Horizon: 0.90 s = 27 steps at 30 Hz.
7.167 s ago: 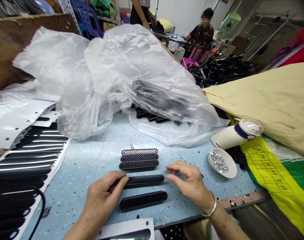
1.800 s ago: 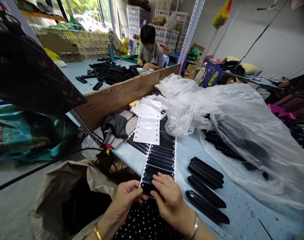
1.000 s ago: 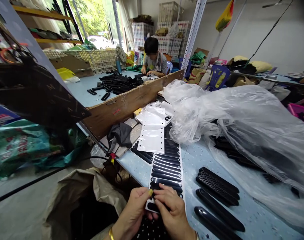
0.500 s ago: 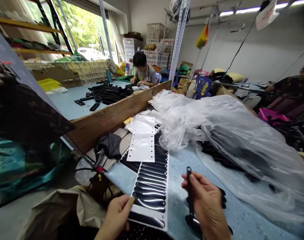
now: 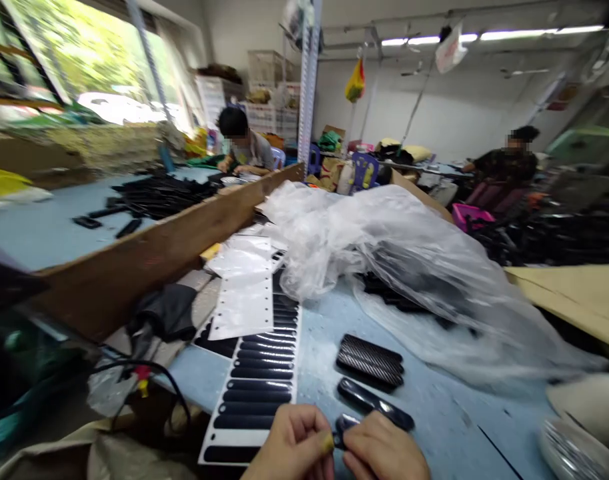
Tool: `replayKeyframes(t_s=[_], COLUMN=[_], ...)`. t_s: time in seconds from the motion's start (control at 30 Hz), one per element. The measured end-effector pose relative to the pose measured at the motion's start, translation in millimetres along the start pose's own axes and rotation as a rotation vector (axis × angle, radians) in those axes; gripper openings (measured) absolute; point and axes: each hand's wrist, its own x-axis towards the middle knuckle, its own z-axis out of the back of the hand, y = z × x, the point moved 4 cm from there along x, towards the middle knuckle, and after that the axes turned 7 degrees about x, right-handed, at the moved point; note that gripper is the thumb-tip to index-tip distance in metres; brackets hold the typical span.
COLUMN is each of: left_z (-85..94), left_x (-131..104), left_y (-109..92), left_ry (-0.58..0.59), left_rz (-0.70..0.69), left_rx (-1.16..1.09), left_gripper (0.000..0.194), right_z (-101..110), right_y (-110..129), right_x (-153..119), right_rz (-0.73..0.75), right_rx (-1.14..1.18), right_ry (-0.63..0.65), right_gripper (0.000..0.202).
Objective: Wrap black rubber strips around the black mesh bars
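Pale blue tabletop fills the lower middle of this head-worn view, with the person's two bare hands close together at its near edge. The left hand has its thumb, yellow at the tip, drawn in against curled fingers; whether it grips anything cannot be told. Just beside it, the right hand pinches a narrow black strip, whose rounded end shows in the small gap between the hands; the rest is hidden by the fingers. Behind the right hand, a smooth, glossy black bar on the table is partly covered, and a second, longer shiny black bar lies slantwise just beyond it. Farther back sits a close-packed group of black pieces with a ridged, woven-looking surface. To the left of these, a long white backing sheet carries rows of dark, round-ended strips, its far part overlapped by white paper punched with holes. Crumpled translucent plastic sheeting spreads behind, partly over more black pieces. At lower right is a blurred pale bowl of small silvery bits. Beyond a brown wooden board, another person sits bent over a table.
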Motion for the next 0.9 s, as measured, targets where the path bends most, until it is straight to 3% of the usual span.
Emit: replayKeyframes(t_s=[0.2,0.4,0.57,0.77,0.83,0.9], left_z=[-26.9,-33.5,-23.3,-19.3,-8.0,8.4], left_x=[5.1,3.9,8.8,21.9,31.2,42.7], left_y=[-5.3,-0.6,-17.4,-27.1,-31.8,-40.1], left_ry=[0.112,0.167,0.094,0.069,-0.033,-0.209], left_rz=[0.077,0.113,0.097,0.028,-0.067,-0.213], left_rx=[-0.08,-0.074,-0.04,0.118,0.262,0.46], left_gripper=[0.042,0.041,0.041,0.038,0.032,0.029], right_z=[21.0,29.6,55.1,62.0,68.6,79.1], right_y=[12.7,17.3,13.5,4.0,-7.6,-25.7], right_x=[-18.8,-38.5,-48.9,-48.3,-49.6,-52.9], right_rz=[-0.08,-0.058,-0.211,-0.329,-0.409,-0.516], right_rx=[-0.045,-0.209,-0.154,0.015,0.047,0.061], right_ry=[-0.167,-0.209,-0.274,-0.338,-0.378,-0.427], right_gripper=[0.02,0.019,0.022,0.022,0.016,0.013])
